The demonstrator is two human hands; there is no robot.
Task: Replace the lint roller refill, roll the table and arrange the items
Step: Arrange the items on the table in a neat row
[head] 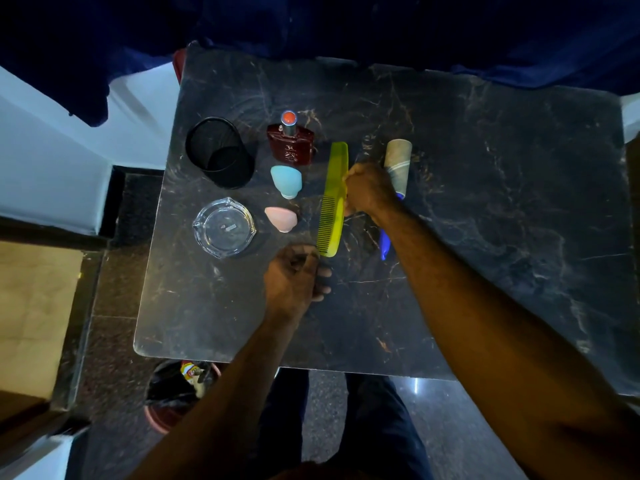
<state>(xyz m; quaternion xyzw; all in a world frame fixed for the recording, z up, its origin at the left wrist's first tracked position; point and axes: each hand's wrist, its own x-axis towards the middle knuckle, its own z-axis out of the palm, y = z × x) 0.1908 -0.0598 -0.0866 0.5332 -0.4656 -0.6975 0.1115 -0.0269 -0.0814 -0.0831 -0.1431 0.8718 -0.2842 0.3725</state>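
Dark marble worktop (485, 209) carries everything. Yellow comb (334, 199) lies lengthwise near centre, teeth facing 9 o'clock. Right hand (367, 194) clenched on comb's 3 o'clock edge, about mid-length. Left hand (294, 278) curled at comb's 6 o'clock tip; cannot tell whether it pinches the comb or just sits beside it. Lint roller (398, 161) lies flat just at 3 o'clock of comb, brown roll end toward 12, blue handle toward 6, middle hidden under right wrist. At 9 o'clock of comb: red perfume bottle (291, 140), pale blue item (285, 181), pink item (281, 219) in a column. Further toward 9: black mesh cup (220, 152), glass ashtray (224, 226).
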